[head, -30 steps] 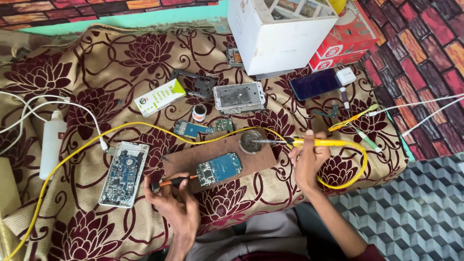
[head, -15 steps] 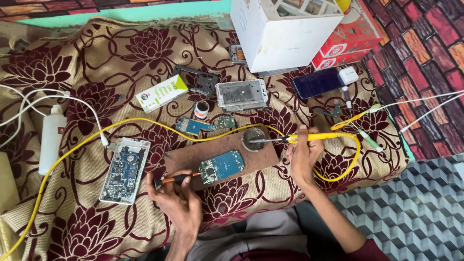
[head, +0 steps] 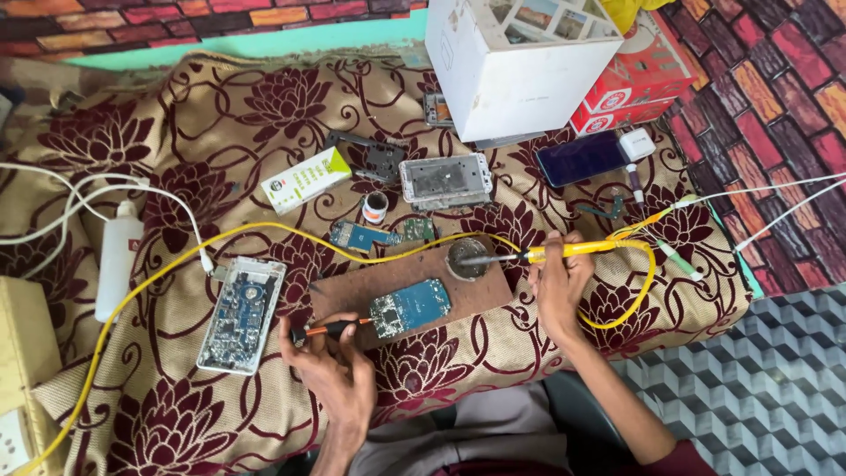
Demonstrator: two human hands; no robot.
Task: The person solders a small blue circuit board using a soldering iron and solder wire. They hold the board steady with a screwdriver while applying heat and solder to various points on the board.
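Little had moved since the earlier frame: both hands stayed put. Right hand, fingers wrapped round the soldering iron, held it lengthwise left-right, tip pointing left into the tin. Left hand pinched a screwdriver, tip pointing right at the circuit board on the wooden board. Open room lay near its front edge.

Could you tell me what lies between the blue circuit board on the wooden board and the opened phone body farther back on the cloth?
In the head view, between the blue circuit board and the opened phone body lie two small circuit boards and the yellow cable.
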